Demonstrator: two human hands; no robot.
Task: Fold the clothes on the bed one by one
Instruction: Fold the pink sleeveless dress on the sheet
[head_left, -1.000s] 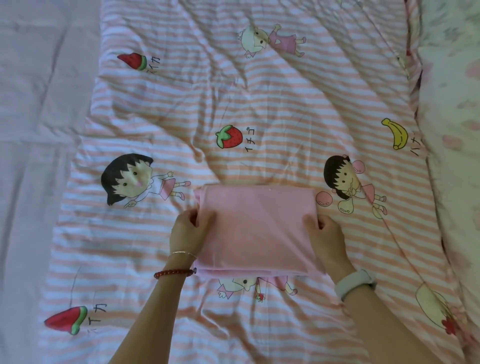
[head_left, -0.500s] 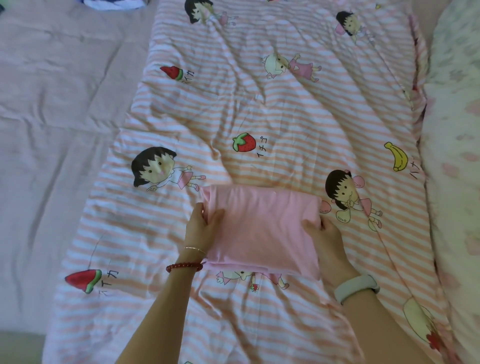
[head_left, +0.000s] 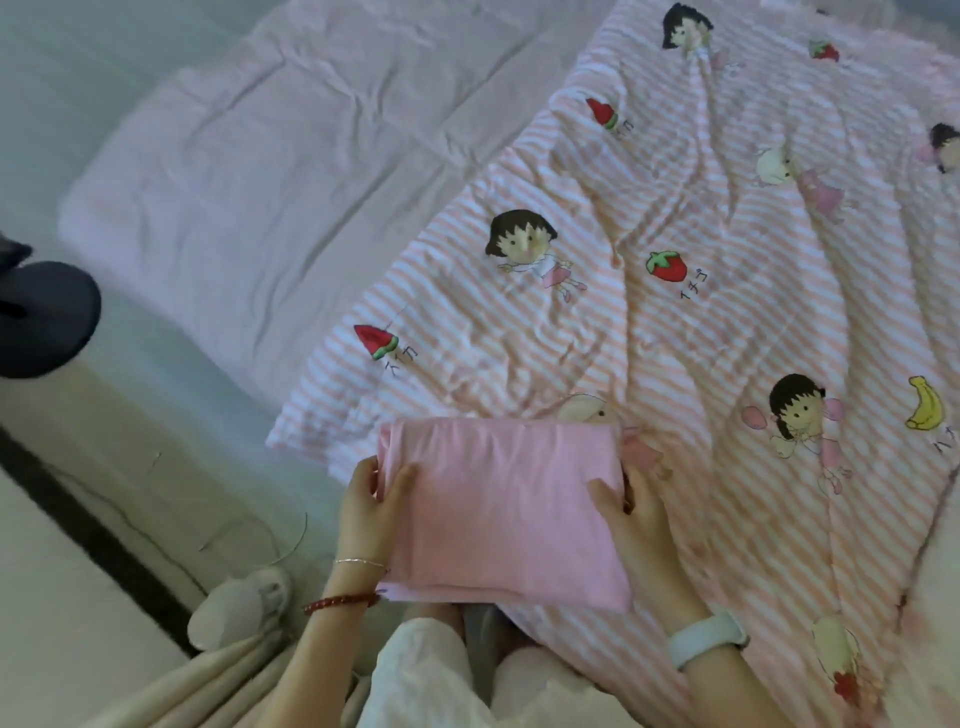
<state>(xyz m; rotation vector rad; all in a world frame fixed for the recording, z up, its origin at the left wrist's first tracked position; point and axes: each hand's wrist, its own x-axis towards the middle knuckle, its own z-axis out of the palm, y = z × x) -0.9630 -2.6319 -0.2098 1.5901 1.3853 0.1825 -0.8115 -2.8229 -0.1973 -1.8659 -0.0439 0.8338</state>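
Pink and folded into a neat rectangle, the garment (head_left: 504, 512) is held at the near edge of the bed (head_left: 249, 171), partly over the near left corner of the striped quilt (head_left: 727, 322). In the head view, the left hand (head_left: 371, 506) grips the garment's left edge, thumb on top and fingers curled beneath; the right hand (head_left: 636, 512) grips its right edge the same way, thumb lying on the cloth. Whether the bundle rests on the quilt or is lifted just clear of it cannot be told.

The left wrist wears a thin chain bracelet (head_left: 361, 563) and a red beaded bracelet (head_left: 340, 603); the right wrist wears a pale band (head_left: 707, 639). The quilt, printed with cartoon girls, strawberries, watermelon slices and a banana, covers the right part of the bed and lies wrinkled. To its left the plain pink sheet of the bed shows bare.

Beside the bed on the left, the pale floor (head_left: 67, 571) carries a dark strip running diagonally. A white shoe (head_left: 236, 608) sits there near the person's left forearm, with a thin cord curling just above it. A dark rounded object (head_left: 41, 317) stands at the left edge of view; what it is cannot be told. Light-coloured clothing on the person fills the bottom centre, just below the garment.
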